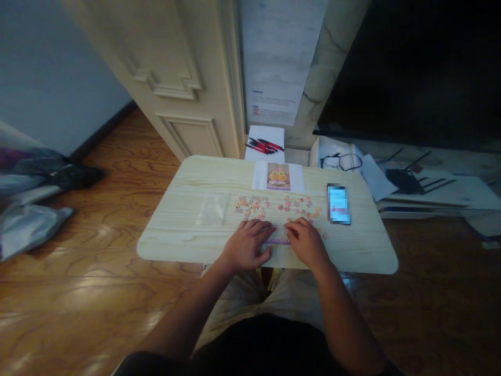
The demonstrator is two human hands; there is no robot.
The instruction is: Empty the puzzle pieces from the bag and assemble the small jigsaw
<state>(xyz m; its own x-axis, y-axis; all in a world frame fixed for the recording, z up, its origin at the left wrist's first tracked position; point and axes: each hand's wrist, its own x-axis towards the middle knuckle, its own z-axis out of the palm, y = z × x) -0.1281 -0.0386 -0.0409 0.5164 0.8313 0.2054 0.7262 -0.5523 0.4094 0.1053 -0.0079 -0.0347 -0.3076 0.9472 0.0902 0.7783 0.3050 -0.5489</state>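
My left hand (250,243) rests on the light wood-grain table (176,209) with its fingers stretched out, beside a purple strip of joined puzzle pieces (278,242). At the strip's upper right, my right hand (309,243) is closed in a pinch on what looks like a small puzzle piece, mostly hidden by the fingertips. Loose orange and pink puzzle pieces (252,205) lie beyond my left hand. More pinkish puzzle pieces (299,203) are scattered past my right hand. Farther back lies a printed sheet (278,176) with a picture of a yellow figure.
A clear plastic bag (212,209) lies left of the pieces, and a phone (338,204) with a lit screen lies to the right. Behind the table, red and black pens (265,145) sit on white paper. A router (405,180) stands on the low cabinet at right.
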